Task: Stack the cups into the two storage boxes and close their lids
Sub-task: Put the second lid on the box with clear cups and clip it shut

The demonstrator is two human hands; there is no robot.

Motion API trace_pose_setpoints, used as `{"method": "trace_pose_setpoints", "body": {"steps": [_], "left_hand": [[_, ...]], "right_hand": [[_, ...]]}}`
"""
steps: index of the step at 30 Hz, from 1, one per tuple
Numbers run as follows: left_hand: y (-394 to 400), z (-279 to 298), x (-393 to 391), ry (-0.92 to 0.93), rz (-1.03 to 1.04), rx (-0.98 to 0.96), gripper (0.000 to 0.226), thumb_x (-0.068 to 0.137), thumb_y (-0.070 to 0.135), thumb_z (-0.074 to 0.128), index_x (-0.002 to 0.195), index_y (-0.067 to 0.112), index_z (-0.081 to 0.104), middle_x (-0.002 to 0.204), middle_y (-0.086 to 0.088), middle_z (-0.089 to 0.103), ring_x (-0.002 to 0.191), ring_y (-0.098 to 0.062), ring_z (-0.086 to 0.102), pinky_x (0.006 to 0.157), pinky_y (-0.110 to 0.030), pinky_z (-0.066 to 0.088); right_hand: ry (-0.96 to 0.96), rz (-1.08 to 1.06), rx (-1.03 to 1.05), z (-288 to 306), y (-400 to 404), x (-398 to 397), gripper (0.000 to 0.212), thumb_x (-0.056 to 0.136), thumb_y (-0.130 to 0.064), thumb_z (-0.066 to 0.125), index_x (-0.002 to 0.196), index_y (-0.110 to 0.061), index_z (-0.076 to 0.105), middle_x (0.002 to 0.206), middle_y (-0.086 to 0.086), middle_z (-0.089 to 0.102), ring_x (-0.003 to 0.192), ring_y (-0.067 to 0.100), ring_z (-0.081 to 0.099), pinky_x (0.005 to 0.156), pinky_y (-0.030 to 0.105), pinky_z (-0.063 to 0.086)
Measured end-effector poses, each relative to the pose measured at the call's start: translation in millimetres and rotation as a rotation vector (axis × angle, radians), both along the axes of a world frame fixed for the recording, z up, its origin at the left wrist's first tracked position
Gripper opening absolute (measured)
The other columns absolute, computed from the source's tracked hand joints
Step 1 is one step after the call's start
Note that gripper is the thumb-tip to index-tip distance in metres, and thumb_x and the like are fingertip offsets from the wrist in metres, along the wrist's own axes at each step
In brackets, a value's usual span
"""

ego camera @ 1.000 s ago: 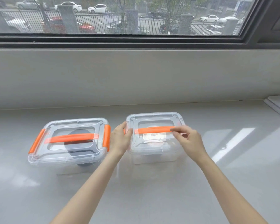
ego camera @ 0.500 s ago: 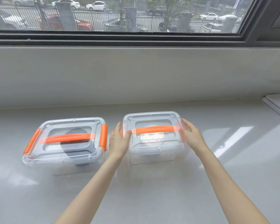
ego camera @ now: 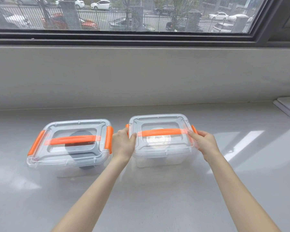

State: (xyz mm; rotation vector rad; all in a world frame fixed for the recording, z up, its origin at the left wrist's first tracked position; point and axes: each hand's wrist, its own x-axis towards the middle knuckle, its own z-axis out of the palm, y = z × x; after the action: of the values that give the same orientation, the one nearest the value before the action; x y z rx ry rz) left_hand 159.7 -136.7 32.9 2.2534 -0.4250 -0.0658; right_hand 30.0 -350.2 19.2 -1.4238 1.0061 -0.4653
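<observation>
Cars sit outside the window above a pale bench (ego camera: 157, 198). Two clear storage boxes rest there, lids on. Left hand (ego camera: 123, 144) and right hand (ego camera: 203, 142) pinch the side clips of the right box (ego camera: 161, 148); the left box (ego camera: 69, 148) sits beside. A clip might stay unsnapped if pushed unevenly.

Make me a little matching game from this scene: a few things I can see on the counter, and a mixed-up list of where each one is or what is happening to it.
Things:
1. left box
2. right box
3. left hand
4. right hand

States:
A. at the right box's right-side orange latch
B. untouched, both side latches folded down
C. at the right box's left side
D. lid on, a hand at each end

Pairs: 1-B, 2-D, 3-C, 4-A
</observation>
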Motion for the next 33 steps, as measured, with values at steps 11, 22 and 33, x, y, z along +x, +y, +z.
{"method": "trace_pose_setpoints", "body": {"steps": [11,22,33], "left_hand": [[-8,-10,5,-0.325,-0.080,0.462,0.028,0.089,0.003,0.036,0.108,0.000,0.056,0.096,-0.019,0.067,0.088,-0.037,0.062,0.063,-0.036,0.036],[-7,-10,5,-0.316,-0.093,0.423,0.025,0.089,0.003,0.037,0.103,-0.002,0.057,0.096,-0.021,0.068,0.088,-0.038,0.063,0.065,-0.037,0.041],[-4,-10,5,-0.280,-0.125,0.434,0.037,0.092,0.011,0.034,0.126,0.005,0.048,0.099,-0.018,0.067,0.093,-0.038,0.061,0.071,-0.039,0.045]], "right_hand": [[0.066,-0.046,-0.231,0,6,0,0.040,0.074,-0.022,0.074,0.110,-0.007,0.063,0.103,0.011,0.069,0.100,0.027,0.063,0.094,0.039,0.049],[0.154,-0.011,-0.569,6,18,4,0.028,0.084,-0.018,0.062,0.111,-0.014,0.066,0.090,0.016,0.073,0.084,0.031,0.063,0.082,0.042,0.053],[0.264,0.079,-0.744,7,26,3,0.030,0.093,-0.020,0.046,0.120,-0.026,0.059,0.046,-0.003,0.034,0.060,0.026,0.034,0.061,0.036,0.035]]}}
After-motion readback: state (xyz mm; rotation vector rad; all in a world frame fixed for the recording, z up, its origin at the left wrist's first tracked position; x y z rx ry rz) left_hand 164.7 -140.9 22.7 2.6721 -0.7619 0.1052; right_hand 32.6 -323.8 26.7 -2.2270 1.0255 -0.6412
